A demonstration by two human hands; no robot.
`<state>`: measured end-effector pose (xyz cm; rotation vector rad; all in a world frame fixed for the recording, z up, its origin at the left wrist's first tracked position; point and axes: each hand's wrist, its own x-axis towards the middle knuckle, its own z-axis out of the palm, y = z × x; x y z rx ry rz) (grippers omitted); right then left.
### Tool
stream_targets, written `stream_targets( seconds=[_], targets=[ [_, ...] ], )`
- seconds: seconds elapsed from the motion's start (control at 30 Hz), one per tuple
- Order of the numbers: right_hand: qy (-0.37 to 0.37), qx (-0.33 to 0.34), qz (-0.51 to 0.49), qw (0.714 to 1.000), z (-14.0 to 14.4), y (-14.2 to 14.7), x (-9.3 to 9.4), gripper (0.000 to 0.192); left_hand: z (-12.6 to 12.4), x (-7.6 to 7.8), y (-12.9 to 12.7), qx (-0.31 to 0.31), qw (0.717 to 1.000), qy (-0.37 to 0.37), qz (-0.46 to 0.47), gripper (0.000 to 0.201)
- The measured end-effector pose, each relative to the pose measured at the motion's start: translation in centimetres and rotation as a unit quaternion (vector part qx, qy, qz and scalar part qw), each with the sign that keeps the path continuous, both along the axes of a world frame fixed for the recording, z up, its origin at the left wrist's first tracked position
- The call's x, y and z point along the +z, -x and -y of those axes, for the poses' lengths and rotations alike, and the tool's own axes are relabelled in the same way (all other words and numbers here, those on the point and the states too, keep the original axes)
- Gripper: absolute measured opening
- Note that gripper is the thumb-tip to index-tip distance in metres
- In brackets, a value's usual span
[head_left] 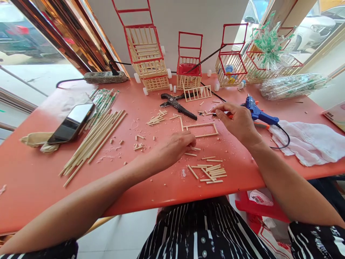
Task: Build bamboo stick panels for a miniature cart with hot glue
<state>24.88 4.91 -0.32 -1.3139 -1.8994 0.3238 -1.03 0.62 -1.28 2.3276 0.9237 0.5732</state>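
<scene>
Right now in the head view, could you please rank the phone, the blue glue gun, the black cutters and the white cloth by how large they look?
1. White cloth, clearly the largest.
2. Phone.
3. Blue glue gun and black cutters look about alike; the right hand hides part of the gun, so I would not rank them.

Pale wooden sticks (93, 142), glossy red table (35, 172)

My table (40, 172) is salmon red, strewn with pale wooden sticks (93, 138). The glue gun (257, 111) is blue with an orange trigger, the cutters (176, 104) black, the cloth (309, 142) white, my clothes (205, 233) black-and-white striped.
</scene>
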Motion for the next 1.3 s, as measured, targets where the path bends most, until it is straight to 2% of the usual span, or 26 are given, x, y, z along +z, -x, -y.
stream_targets(
  seconds=[0.1, 0.17, 0.2, 0.3, 0.4, 0.47, 0.53, 0.63, 0.8, 1.0, 1.13, 1.2, 1.3],
  targets=[
    [-0.01, -0.018, -0.015, 1.0, -0.3, -0.8, 0.5, 0.019, -0.4, 0.0, 0.0, 0.025, 0.997, 0.056, 0.052, 0.012],
    [-0.014, -0.025, -0.023, 0.999, -0.3, -1.1, 0.8, 0.02, -0.8, 0.1, 0.1, 0.049, 0.983, 0.145, 0.104, 0.006],
    [-0.014, -0.026, -0.028, 0.999, -0.3, -1.1, 0.9, 0.021, -1.0, 0.2, 0.1, 0.059, 0.968, 0.201, 0.137, 0.002],
    [0.009, 0.002, -0.049, 0.999, 0.0, -0.6, 1.0, 0.023, -1.4, 0.5, 0.0, 0.073, 0.906, 0.348, 0.229, 0.02],
    [0.072, 0.079, -0.066, 0.992, 0.7, 0.6, 0.7, 0.025, -1.5, 0.6, -0.1, 0.085, 0.865, 0.401, 0.288, 0.03],
    [0.124, 0.137, -0.073, 0.98, 1.3, 1.6, 0.4, 0.025, -1.4, 0.6, -0.3, 0.103, 0.857, 0.399, 0.308, 0.032],
    [0.171, 0.181, -0.093, 0.964, 2.0, 2.7, 0.1, 0.025, -1.4, 0.6, -0.4, 0.126, 0.862, 0.375, 0.317, 0.032],
    [0.22, 0.202, -0.136, 0.945, 2.6, 3.8, -0.2, 0.025, -1.3, 0.5, -0.7, 0.139, 0.879, 0.329, 0.317, 0.03],
    [0.28, 0.178, -0.165, 0.929, 2.3, 4.4, 0.1, 0.03, -1.4, 0.0, -1.0, 0.108, 0.897, 0.272, 0.331, 0.026],
    [0.247, 0.167, -0.074, 0.952, 1.5, 4.7, 1.1, 0.031, -1.8, -0.5, -1.1, 0.074, 0.899, 0.252, 0.351, 0.02],
    [0.232, 0.164, -0.028, 0.958, 1.4, 4.9, 2.2, 0.039, -1.7, -0.4, -1.2, 0.061, 0.909, 0.243, 0.334, 0.017],
    [0.252, 0.15, -0.01, 0.956, 1.3, 4.8, 2.7, 0.041, -1.8, -0.3, -1.1, 0.066, 0.923, 0.205, 0.319, 0.013],
    [0.289, 0.103, 0.023, 0.952, 0.7, 4.5, 3.1, 0.038, -2.6, -0.2, -0.6, 0.118, 0.947, 0.087, 0.284, 0.004]
  ],
)
